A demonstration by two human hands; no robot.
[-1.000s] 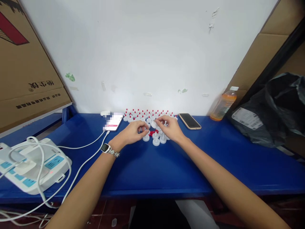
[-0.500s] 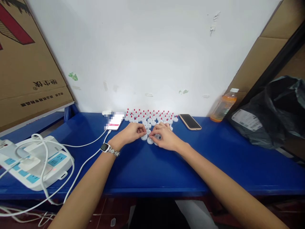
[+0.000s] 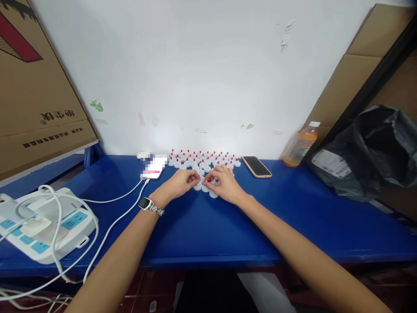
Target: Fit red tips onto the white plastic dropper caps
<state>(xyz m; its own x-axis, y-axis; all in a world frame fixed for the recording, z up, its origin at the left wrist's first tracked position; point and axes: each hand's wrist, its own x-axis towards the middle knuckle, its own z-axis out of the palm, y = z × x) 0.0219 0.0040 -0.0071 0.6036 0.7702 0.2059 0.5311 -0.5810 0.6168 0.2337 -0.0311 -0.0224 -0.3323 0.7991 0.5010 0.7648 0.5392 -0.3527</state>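
Many small white round caps stand close together on the blue table, and those at the back, such as this white cap (image 3: pixel 188 161), carry red pointed tips. My left hand (image 3: pixel 183 181), thumb and fingers pinched, is at a white cap (image 3: pixel 197 186) in the front part of the group. Just right of it, my right hand (image 3: pixel 224 183) is curled with thumb and fingertips close together. Small red tips (image 3: pixel 209 180) show under and between its fingers. Another white cap (image 3: pixel 213 194) sits below that hand. The fingers partly hide what they grip.
A phone (image 3: pixel 155 167) on a charging cable lies left of the caps, a second phone (image 3: pixel 257 167) right. An orange drink bottle (image 3: pixel 301 145) and a black plastic bag (image 3: pixel 355 161) stand farther right. A power strip (image 3: pixel 48 232) with loose white cables covers the left end.
The view has shifted slightly. My right fingers have lifted and opened a little, so red tips and the front white cap show more under them. My left hand stays at its cap.
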